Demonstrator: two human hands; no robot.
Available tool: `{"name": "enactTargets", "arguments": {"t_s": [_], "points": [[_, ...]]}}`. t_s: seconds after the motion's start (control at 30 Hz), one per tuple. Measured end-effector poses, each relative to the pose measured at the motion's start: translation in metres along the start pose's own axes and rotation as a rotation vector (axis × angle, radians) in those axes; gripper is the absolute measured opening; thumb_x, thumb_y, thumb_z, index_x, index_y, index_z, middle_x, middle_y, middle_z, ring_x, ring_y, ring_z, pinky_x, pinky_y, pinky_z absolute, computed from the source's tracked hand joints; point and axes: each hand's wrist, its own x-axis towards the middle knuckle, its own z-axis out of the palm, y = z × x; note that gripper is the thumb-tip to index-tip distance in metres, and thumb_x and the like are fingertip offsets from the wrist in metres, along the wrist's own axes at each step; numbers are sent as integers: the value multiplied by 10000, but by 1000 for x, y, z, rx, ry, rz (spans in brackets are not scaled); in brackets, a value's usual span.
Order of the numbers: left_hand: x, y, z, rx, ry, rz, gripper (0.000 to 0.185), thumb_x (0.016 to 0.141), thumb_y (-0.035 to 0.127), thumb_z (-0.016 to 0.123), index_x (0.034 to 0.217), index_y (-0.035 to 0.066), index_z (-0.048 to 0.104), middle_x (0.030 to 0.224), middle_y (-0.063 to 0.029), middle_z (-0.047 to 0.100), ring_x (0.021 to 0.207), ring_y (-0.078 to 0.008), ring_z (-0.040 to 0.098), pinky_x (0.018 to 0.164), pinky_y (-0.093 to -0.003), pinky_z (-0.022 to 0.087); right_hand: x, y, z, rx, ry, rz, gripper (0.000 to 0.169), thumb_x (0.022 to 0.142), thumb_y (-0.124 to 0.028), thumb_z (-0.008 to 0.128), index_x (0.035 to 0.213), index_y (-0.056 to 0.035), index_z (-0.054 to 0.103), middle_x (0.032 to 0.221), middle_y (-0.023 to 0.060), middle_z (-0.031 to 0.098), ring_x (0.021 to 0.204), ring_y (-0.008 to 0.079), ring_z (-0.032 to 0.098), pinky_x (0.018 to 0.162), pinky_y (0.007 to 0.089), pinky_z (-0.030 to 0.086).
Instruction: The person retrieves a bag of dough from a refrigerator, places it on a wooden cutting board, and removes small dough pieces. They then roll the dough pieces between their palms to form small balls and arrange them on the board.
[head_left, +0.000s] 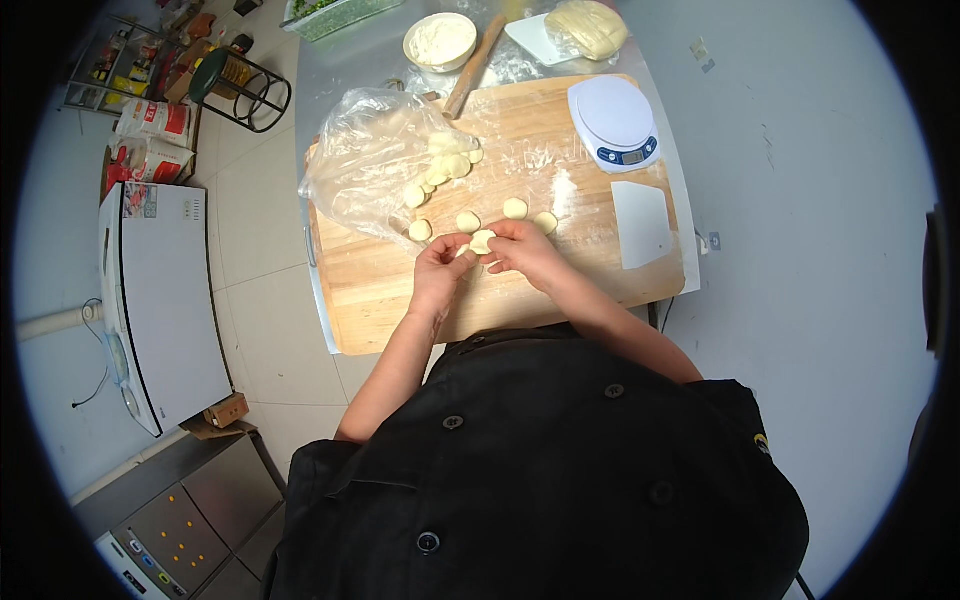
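Between the fingertips of both hands is a small flattened piece of pale dough (482, 241), above the near middle of a wooden board (375, 300). My left hand (441, 274) pinches its left side, and a bit more dough shows by that thumb. My right hand (529, 251) grips the right side. Just beyond my fingers lie several separate dough rounds, among them a left one (420, 230), a middle one (468, 221) and a far one (515, 208). More pieces form a heap (450, 166), partly under a clear plastic bag (367, 161).
A white digital scale (616, 120) and a white dough scraper (642, 225) lie on the board's right. Beyond are a rolling pin (475, 67), a bowl of flour (440, 43) and a wrapped dough lump (589, 30). Left of the table stands a white chest freezer (169, 300).
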Motion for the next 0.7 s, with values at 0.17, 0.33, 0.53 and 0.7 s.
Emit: {"name": "enactTargets", "arguments": {"t_s": [0.17, 0.33, 0.53, 0.7], "points": [[-2, -4, -13, -352, 19, -192, 200, 961, 8, 547, 1150, 33, 608, 1069, -68, 646, 955, -151, 644, 826, -299, 578, 0, 10, -14, -204, -26, 83, 297, 851, -133, 643, 1117, -1, 624, 1032, 97, 652, 884, 208, 669, 723, 343, 572], [-7, -1, -11, -327, 24, -244, 216, 966, -9, 514, 1164, 22, 594, 1075, -79, 635, 933, -158, 655, 838, -319, 596, -43, -6, 8, -1221, 177, -563, 421, 750, -282, 754, 1090, -60, 646, 1072, 132, 634, 987, 307, 615, 831, 403, 517], [-19, 8, -2, -67, 32, -204, 231, 908, 19, 654, 1132, 63, 619, 985, -13, 652, 876, -118, 642, 730, -245, 574, -29, 9, 18, -971, 22, -536, 203, 830, -199, 680, 943, -34, 644, 798, 144, 663, 770, 348, 642, 717, 432, 515], [-16, 15, -15, -52, 18, -211, 188, 927, 39, 638, 1113, 66, 637, 967, -12, 663, 872, -109, 644, 730, -251, 560, -16, 17, 16, -634, 13, -431, 226, 880, -146, 619, 1035, 13, 663, 840, 164, 695, 722, 264, 674, 670, 363, 524]]}}
